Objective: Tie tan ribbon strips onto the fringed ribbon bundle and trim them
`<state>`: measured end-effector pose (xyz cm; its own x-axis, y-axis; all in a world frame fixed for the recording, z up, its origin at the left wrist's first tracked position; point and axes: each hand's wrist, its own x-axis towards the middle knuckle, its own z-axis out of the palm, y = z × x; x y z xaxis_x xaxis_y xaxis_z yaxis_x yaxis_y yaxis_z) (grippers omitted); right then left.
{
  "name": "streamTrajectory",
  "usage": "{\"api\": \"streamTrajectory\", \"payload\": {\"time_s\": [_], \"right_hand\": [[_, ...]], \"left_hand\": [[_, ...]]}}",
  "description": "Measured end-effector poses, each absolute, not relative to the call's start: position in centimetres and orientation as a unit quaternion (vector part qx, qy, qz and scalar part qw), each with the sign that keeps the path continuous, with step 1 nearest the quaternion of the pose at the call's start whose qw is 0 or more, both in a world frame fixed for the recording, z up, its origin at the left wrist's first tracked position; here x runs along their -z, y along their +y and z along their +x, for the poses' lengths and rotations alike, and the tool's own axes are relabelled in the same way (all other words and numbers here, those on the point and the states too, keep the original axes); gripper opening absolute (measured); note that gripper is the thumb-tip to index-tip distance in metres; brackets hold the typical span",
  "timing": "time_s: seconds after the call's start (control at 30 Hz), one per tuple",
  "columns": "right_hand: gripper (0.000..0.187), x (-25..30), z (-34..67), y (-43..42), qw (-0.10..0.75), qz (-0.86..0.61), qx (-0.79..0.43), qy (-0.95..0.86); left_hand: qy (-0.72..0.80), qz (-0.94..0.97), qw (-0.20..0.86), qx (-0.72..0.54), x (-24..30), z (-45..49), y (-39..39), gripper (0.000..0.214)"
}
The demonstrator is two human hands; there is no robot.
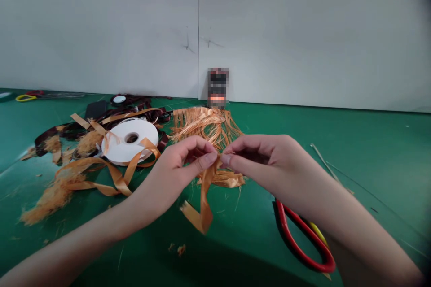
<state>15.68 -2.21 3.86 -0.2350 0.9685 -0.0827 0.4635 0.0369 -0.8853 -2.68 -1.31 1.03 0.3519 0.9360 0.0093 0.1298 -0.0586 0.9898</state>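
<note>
Orange satin ribbon (204, 206) hangs from the person's fingertips (210, 158), its twisted loose end falling below and slightly left of them, over a green work mat (380, 152) that runs back to a white wall (303, 31). The left hand (182, 166) and right hand (266, 161) meet above the mat, fingers curled and tips drawn close, both pinching the ribbon's upper end; the tips hide that end, so the exact grip is hard to make out.

Directly beyond the fingers lies a heap of frayed orange fringe (205, 125), which also shows just below them. Left of the left hand sits a white ribbon spool (129, 141) tangled in looped orange ribbon (114, 181), near dark maroon ribbon (50, 141) and a tuft of frayed orange fibre (47, 202). Below the right hand lie red-handled scissors (303, 237), with a thin metal rod (325, 166) to the right of the fingers. Far beyond the left hand are yellow-and-red-handled scissors (25, 97) and a flat black object (96, 110). Beyond the fingers, against the wall, stands a small upright package (217, 87), its printing pixelated past reading. Small orange scraps (177, 249) dot the mat well below the fingers
</note>
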Motion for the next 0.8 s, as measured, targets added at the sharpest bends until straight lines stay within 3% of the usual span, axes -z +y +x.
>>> {"api": "streamTrajectory", "payload": {"time_s": [0.27, 0.57, 0.8], "right_hand": [[0.013, -4.0, 16.3, -1.7, 0.306, -0.534, -0.477, -0.627], [0.015, -4.3, 16.8, -1.2, 0.314, -0.539, -0.469, -0.626], [0.026, -4.2, 15.8, -1.3, 0.397, -0.516, -0.458, -0.605]], "left_hand": [[0.423, 0.548, 0.607, -0.390, -1.1, -2.4, -1.6, 0.013], [0.448, 0.548, 0.585, -0.396, -0.9, -2.4, -1.5, 0.024], [0.474, 0.504, 0.594, -0.410, -0.9, -2.2, -1.3, 0.022]]}}
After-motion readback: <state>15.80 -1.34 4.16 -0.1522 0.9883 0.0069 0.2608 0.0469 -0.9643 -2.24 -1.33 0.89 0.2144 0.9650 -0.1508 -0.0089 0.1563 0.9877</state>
